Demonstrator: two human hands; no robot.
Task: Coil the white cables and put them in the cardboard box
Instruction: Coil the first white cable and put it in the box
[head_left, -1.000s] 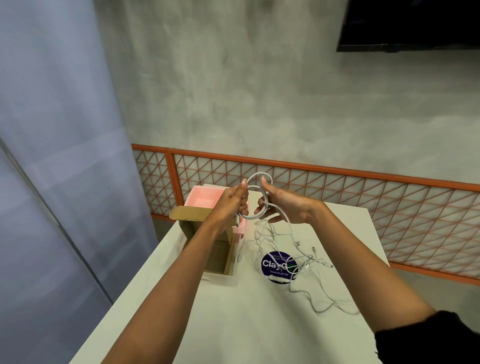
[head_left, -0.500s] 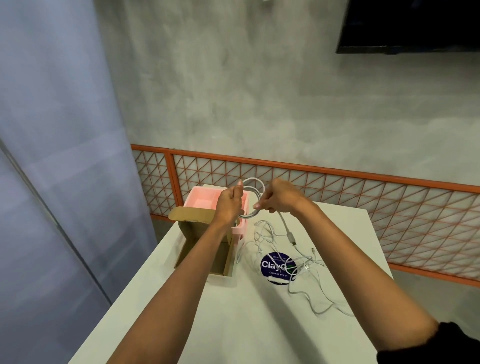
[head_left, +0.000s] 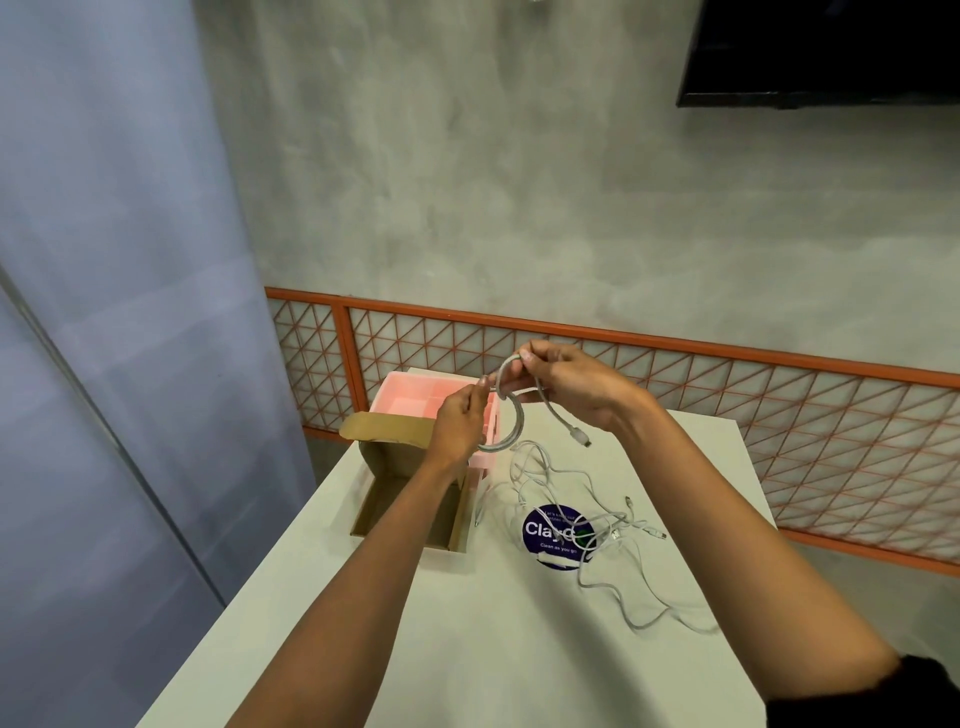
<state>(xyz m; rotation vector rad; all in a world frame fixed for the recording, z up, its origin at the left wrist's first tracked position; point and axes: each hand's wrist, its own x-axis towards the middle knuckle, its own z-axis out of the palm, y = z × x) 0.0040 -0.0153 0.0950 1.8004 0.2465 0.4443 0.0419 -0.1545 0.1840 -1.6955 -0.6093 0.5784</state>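
Left hand (head_left: 460, 422) and right hand (head_left: 577, 388) both have fingers (head_left: 544, 351) pinched on the coiled white cable (head_left: 520, 422), cardboard box (head_left: 385, 457) just under them, loose cables (head_left: 614, 535) down right.

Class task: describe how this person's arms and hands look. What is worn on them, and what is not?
The left hand and right hand are bare: no gloves, no rings or watch in sight. Both forearms are uncovered. A black sleeve starts on the right upper arm, at the picture's corner; no sleeve shows on the left arm.
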